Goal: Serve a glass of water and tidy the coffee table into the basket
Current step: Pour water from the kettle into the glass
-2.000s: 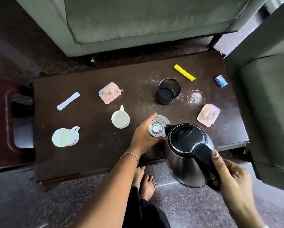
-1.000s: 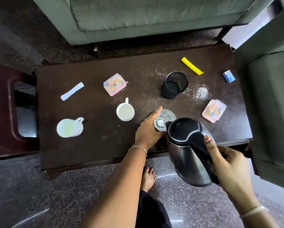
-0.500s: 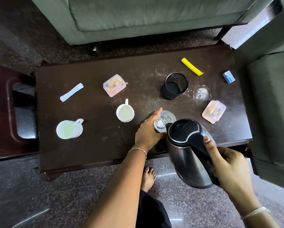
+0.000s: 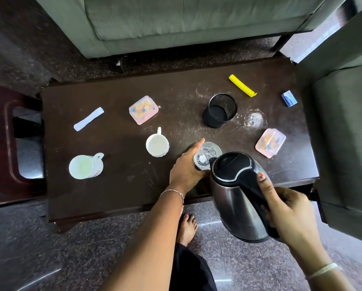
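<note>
Hardly anything had shifted: left hand (image 4: 186,171) kept its grip round the glass (image 4: 206,155); right hand (image 4: 289,215) gripped the kettle (image 4: 234,198) handle. Kettle hid the left thumb.

White ceramic mug (image 4: 157,146) (image 4: 84,166): two. Pink translucent plastic box (image 4: 143,110) (image 4: 270,142): two. Clear drinking glass (image 4: 207,153) (image 4: 255,119): two. Steel kettle (image 4: 234,198), yellow clip (image 4: 242,86), blue packet (image 4: 289,98), white strip (image 4: 88,119), black mesh basket (image 4: 220,110): one each.

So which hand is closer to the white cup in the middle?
Left. The left hand holds the glass just beside the white cup. The right hand grips the kettle by its handle, farther away on the glass's other side.
</note>
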The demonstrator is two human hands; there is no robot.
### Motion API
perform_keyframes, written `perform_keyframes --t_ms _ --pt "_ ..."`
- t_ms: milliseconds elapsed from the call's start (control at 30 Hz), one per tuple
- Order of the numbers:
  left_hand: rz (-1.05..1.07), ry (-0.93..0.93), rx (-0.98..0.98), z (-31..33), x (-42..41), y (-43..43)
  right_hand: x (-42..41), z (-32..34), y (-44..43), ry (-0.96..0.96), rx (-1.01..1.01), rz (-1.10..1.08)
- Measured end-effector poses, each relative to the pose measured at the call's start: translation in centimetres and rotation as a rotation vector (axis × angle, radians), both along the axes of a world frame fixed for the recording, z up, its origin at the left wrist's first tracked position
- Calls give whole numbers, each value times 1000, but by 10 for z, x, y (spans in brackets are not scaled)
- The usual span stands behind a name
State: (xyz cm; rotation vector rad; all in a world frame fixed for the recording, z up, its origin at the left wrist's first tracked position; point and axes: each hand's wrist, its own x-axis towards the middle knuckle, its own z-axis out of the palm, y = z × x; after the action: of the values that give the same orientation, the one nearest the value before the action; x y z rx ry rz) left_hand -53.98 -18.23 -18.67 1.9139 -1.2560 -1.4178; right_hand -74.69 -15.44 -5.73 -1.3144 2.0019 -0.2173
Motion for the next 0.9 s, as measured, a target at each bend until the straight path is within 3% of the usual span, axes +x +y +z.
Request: perform_keyframes --t_ms 900 --pt "-6 8 11 -2 -2 0 6 3 3 8 -21 9"
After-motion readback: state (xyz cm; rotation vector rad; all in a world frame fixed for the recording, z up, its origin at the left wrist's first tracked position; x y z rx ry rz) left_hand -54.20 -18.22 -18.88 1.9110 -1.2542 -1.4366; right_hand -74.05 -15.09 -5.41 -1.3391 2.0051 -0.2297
